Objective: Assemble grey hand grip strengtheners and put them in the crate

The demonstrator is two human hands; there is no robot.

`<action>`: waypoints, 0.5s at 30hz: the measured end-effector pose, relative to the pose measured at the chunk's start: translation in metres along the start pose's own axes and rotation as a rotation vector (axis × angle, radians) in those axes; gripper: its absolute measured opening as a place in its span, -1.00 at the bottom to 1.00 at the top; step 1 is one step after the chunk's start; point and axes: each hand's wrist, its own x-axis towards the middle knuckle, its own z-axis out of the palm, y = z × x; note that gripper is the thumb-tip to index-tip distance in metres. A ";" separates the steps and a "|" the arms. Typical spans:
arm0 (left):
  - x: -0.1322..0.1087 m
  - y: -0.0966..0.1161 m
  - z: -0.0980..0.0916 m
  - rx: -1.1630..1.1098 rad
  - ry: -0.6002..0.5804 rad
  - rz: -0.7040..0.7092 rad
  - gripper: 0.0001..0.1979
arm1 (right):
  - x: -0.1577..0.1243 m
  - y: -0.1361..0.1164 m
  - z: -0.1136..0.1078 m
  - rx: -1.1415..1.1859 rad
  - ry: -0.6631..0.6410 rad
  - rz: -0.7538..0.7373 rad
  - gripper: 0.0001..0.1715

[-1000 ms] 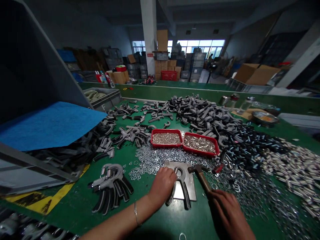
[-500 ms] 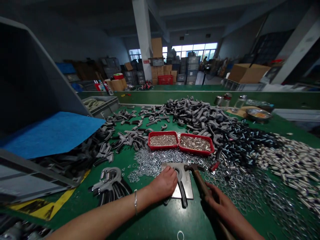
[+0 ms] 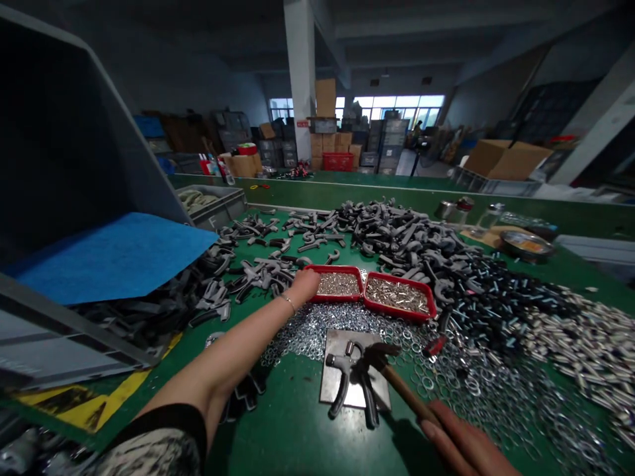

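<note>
My left hand (image 3: 303, 285) reaches to the left end of a red tray (image 3: 337, 299) of small metal bits; its fingertips are hidden. Wrapped round the wooden handle of a hammer (image 3: 404, 391) is my right hand (image 3: 459, 436), at the lower right. The hammer's head hangs over the right part of a metal plate (image 3: 325, 390). On that plate lies a grey gripper-shaped piece (image 3: 342, 383) with two black-covered handles pointing towards me. A second red tray (image 3: 399, 297), holding small metal pins, stands right of the first.
Loose rings (image 3: 307, 330) lie around the plate. Behind the trays rises a heap of grey parts (image 3: 397, 231). Black parts and metal tubes (image 3: 585, 330) cover the right side. A grey crate (image 3: 74, 350) with a blue sheet (image 3: 114, 258) stands left.
My left hand has moved from the plate up to the left red tray. The two-handled piece now shows fully on the plate, and the hammer head has come over it. The view has shifted slightly.
</note>
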 end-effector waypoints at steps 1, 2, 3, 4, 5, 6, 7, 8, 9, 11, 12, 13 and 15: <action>0.008 -0.003 0.004 0.006 -0.015 -0.017 -0.69 | 0.001 -0.004 0.003 -0.023 0.011 -0.032 -0.62; 0.014 -0.006 0.008 0.010 -0.026 -0.027 -0.65 | 0.003 -0.009 0.007 -0.048 0.013 -0.047 -0.63; 0.017 -0.007 0.011 0.012 -0.033 -0.029 -0.63 | 0.007 -0.013 0.011 -0.090 0.009 -0.045 -0.62; 0.019 -0.009 0.015 0.013 -0.036 -0.027 -0.63 | 0.012 -0.017 0.014 -0.145 -0.008 -0.029 -0.62; 0.020 -0.010 0.017 0.013 -0.034 -0.023 -0.63 | 0.018 -0.021 0.016 -0.201 -0.044 -0.004 -0.61; 0.020 -0.012 0.019 0.012 -0.028 -0.018 -0.63 | 0.023 -0.024 0.017 -0.244 -0.092 0.020 -0.59; 0.019 -0.015 0.021 0.008 -0.018 -0.014 -0.63 | 0.027 -0.026 0.017 -0.268 -0.137 0.036 -0.57; 0.019 -0.018 0.022 0.000 -0.005 -0.009 -0.64 | 0.030 -0.027 0.016 -0.268 -0.170 0.038 -0.56; 0.019 -0.021 0.022 -0.012 0.011 -0.003 -0.65 | 0.031 -0.027 0.015 -0.249 -0.183 0.026 -0.54; 0.021 -0.027 0.024 -0.045 0.039 0.017 -0.72 | 0.031 -0.023 0.015 -0.223 -0.147 -0.011 -0.52; 0.021 -0.028 0.025 -0.064 0.051 0.032 -0.77 | 0.031 -0.020 0.016 -0.238 -0.118 -0.014 -0.52; 0.022 -0.029 0.026 -0.083 0.061 0.049 -0.83 | 0.030 -0.017 0.017 -0.257 -0.100 -0.007 -0.52; 0.022 -0.027 0.025 -0.121 0.083 0.085 -0.88 | 0.030 -0.010 0.018 -0.258 -0.105 0.012 -0.52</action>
